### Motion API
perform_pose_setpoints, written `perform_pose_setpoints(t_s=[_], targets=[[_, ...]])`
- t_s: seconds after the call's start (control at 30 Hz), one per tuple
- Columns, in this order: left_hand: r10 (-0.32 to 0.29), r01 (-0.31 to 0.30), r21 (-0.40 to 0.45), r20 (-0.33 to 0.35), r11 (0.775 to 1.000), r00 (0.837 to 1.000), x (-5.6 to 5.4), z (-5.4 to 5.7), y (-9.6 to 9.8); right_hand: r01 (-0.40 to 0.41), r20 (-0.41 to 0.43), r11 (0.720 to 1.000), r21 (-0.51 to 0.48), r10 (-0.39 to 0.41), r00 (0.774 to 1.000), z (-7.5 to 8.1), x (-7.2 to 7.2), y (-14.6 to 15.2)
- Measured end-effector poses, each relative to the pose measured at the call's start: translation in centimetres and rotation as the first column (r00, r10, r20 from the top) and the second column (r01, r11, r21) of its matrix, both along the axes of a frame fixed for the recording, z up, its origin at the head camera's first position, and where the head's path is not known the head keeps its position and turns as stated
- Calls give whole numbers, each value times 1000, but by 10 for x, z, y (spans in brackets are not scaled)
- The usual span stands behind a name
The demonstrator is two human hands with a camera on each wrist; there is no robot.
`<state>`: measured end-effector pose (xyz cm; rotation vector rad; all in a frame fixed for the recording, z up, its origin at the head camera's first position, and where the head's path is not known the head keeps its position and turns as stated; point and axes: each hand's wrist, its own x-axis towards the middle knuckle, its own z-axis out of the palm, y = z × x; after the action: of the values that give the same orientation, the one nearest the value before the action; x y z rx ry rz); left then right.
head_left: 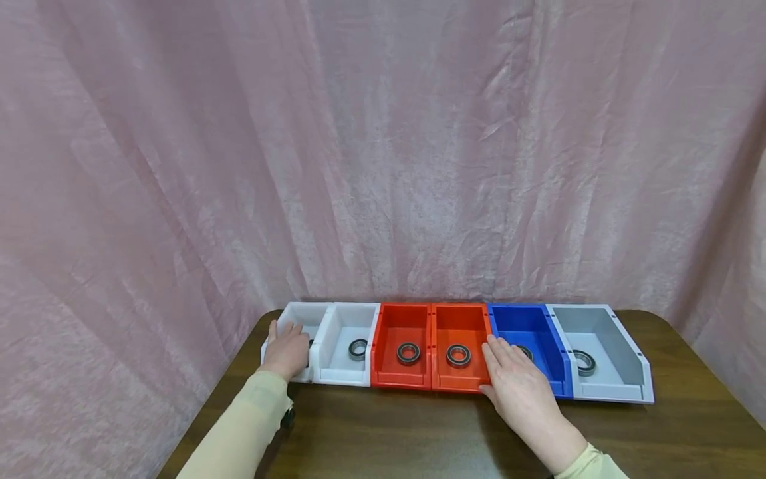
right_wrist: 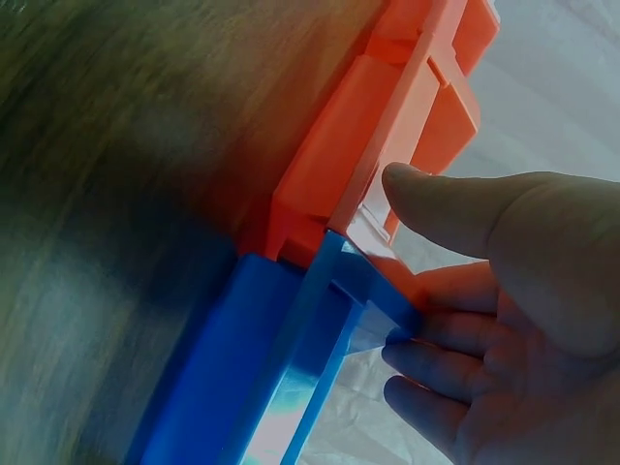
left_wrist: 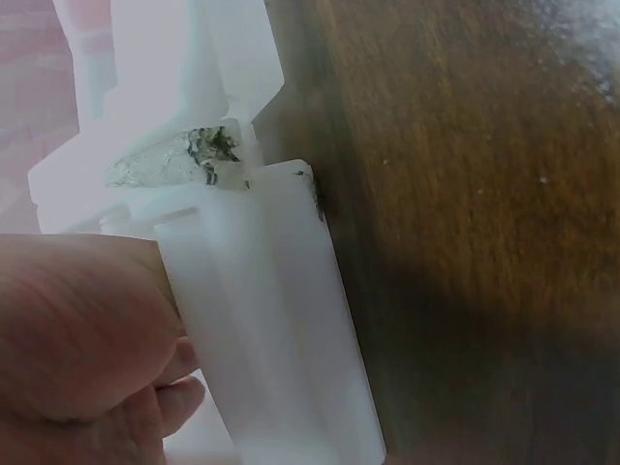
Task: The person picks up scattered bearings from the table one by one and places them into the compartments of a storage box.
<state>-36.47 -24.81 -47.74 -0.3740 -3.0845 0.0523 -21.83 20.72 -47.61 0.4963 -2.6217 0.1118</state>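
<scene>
My left hand [head_left: 287, 351] reaches down into the leftmost white bin [head_left: 306, 310], its back up and its little finger lying over the side wall. A dark bit of a ring bearing [head_left: 310, 344] shows just right of that hand; in the left wrist view the white front wall [left_wrist: 281, 329] and the palm hide whatever the fingertips touch. My right hand [head_left: 517, 382] rests with extended fingers where the orange-red bin [head_left: 461, 322] meets the blue bin [head_left: 519, 320]. Its thumb [right_wrist: 436, 203] lies at the orange-red bin's edge. Part of a bearing [head_left: 526, 352] in the blue bin shows beyond the fingers.
The bins stand side by side along the back of the brown wooden table [head_left: 383, 432]. Single ring bearings lie in the second white bin [head_left: 353, 320], the red bin [head_left: 405, 323], the orange-red bin and the grey bin [head_left: 589, 329]. A pink curtain [head_left: 383, 146] hangs behind.
</scene>
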Motion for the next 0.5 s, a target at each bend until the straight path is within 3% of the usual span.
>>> perform_pose_setpoints(t_s=[0.1, 0.2, 0.33, 0.5], targets=[[-21, 22, 14, -19, 1000, 1000, 0, 0, 2, -5, 29, 1000, -11, 5, 1000, 0, -2, 5], [-19, 20, 42, -36, 999, 999, 4, 11, 8, -19, 44, 999, -35, 21, 999, 1, -7, 11], [-11, 17, 51, -108, 999, 994, 11, 26, 16, -22, 45, 998, -53, 24, 999, 0, -12, 17], [2, 12, 59, -227, 998, 974, 21, 37, 23, -10, 43, 998, -70, 13, 999, 0, -13, 18]])
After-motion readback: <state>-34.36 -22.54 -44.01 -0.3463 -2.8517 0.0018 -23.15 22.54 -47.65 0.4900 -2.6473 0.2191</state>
